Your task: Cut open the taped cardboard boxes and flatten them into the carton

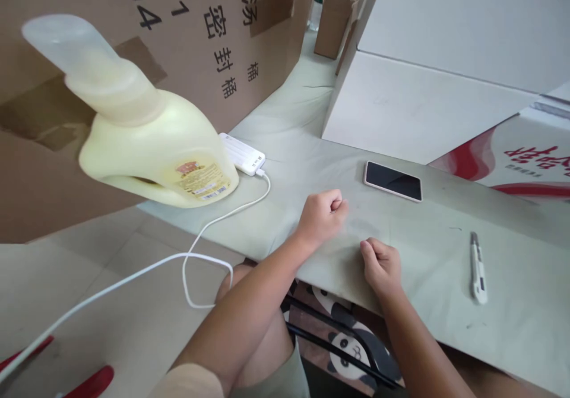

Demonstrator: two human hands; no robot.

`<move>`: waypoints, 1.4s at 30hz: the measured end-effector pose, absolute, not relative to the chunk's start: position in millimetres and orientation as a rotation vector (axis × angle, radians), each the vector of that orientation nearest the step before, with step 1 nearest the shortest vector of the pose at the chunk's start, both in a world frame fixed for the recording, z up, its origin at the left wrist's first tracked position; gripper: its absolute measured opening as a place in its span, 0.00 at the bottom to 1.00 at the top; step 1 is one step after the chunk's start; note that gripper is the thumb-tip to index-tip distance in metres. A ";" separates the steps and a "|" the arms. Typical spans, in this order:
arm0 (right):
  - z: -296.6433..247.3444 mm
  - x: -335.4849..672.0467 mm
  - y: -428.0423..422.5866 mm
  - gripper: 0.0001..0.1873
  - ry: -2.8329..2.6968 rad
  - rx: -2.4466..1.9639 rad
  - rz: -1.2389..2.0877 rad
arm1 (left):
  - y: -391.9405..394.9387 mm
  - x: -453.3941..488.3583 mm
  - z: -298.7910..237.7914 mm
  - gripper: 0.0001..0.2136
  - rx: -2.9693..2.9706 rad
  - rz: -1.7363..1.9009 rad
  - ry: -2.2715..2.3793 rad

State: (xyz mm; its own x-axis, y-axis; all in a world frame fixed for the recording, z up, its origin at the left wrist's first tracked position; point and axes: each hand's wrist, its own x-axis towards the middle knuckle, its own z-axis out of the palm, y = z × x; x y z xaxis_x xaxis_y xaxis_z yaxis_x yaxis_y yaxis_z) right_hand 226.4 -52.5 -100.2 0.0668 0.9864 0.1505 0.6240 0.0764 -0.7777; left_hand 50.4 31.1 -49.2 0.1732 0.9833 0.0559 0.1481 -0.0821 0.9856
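Observation:
My left hand (321,215) rests on the pale green table (436,249) as a loose fist, thumb against the fingers, with nothing visible in it. My right hand (379,264) lies near the table's front edge, fingers curled under, also with nothing visible in it. A black phone (392,180) lies face up a little beyond both hands. A white utility knife (477,267) lies on the table to the right of my right hand.
A pale yellow detergent bottle (146,142) lies tilted at the table's left end beside a white power bank (241,154) with a white cable (196,255) trailing off. Cardboard boxes (187,41) stand behind, a white box (427,89) at right.

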 end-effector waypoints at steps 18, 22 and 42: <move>-100.1 211.5 -52.4 0.25 -1.794 -1.589 0.490 | 65.7 65.5 -45.6 0.22 1.106 1.030 1.153; -99.3 209.0 -50.9 0.24 -1.804 -1.581 0.482 | 66.4 67.6 -48.6 0.22 0.946 1.049 1.106; -95.8 208.7 -47.3 0.23 -1.814 -1.555 0.470 | 81.0 58.1 -28.9 0.22 0.050 1.106 0.818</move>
State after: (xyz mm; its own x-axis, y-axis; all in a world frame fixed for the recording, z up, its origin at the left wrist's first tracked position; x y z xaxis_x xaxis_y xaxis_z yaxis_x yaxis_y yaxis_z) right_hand 208.7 -47.3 -95.8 -0.0427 0.9628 0.2666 0.7123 0.2165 -0.6676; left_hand 58.1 81.0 -28.9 0.1944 0.8057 -0.5595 -0.7709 0.4782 0.4207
